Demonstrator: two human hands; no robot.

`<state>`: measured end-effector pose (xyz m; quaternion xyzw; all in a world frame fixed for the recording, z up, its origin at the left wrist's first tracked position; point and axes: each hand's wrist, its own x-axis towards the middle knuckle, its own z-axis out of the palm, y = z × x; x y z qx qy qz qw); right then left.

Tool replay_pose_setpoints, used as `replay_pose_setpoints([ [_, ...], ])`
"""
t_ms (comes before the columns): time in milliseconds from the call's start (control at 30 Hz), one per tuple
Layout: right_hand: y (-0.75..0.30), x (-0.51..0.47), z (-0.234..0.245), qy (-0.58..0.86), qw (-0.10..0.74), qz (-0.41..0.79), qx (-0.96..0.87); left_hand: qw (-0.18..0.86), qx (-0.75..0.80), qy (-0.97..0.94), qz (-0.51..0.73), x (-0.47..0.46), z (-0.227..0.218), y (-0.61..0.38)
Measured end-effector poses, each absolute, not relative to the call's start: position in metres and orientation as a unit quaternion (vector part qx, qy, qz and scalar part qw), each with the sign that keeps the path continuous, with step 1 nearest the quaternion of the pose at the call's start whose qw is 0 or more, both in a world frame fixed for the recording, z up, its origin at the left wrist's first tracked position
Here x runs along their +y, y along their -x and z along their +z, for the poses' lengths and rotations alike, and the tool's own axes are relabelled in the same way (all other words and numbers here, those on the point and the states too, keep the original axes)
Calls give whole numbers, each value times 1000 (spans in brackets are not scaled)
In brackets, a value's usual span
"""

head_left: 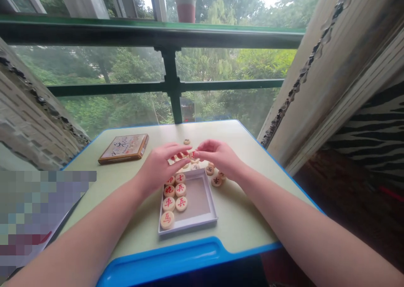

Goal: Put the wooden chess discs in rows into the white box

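A shallow white box tray [208, 196] lies on the pale green table [240, 219], with several round wooden chess pieces marked in red [175, 196] lined along its left side. More loose pieces [216, 179] lie just beyond the tray's far right corner, and one piece [187, 142] sits alone farther back. My left hand [159, 165] hovers over the tray's far edge, fingers stretched toward the loose pieces. My right hand [217, 156] meets it there, its fingertips pinched on a piece [193, 154].
A brown lid with printed writing [123, 148] lies at the table's far left. The table has a blue rim with a groove [170, 259] at the near edge. A green railing [172, 85] and window stand behind; walls close in on both sides.
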<state>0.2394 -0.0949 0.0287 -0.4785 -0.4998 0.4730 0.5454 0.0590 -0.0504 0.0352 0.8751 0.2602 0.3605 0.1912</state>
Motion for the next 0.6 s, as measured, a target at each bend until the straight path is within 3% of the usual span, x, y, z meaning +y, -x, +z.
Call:
replay_pose_setpoints([
  [600,-237,-105,33,435,543,454,-556,253,256,-852,381,-50,33,-59],
])
